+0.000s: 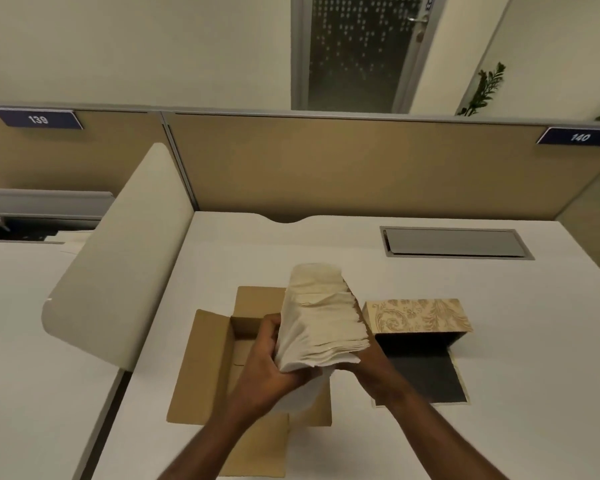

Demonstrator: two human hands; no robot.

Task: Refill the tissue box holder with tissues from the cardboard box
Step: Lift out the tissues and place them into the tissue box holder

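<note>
A thick stack of cream tissues (321, 317) is held up above the open cardboard box (205, 368), tilted away from me. My left hand (274, 372) grips the stack's near left side from below. My right hand (364, 362) supports its near right corner, partly hidden under the tissues. The box lies on the white desk (430, 282) with its flaps spread out. To the right stands the tissue box holder (416, 315), gold with a floral pattern, its dark bottom flap (426, 379) folded open towards me and its dark inside showing.
A beige partition (326, 161) closes the desk at the back, with number plates 139 and 140. A curved white divider (118, 258) rises at the left. A grey cable hatch (454, 242) sits in the desk at the back right.
</note>
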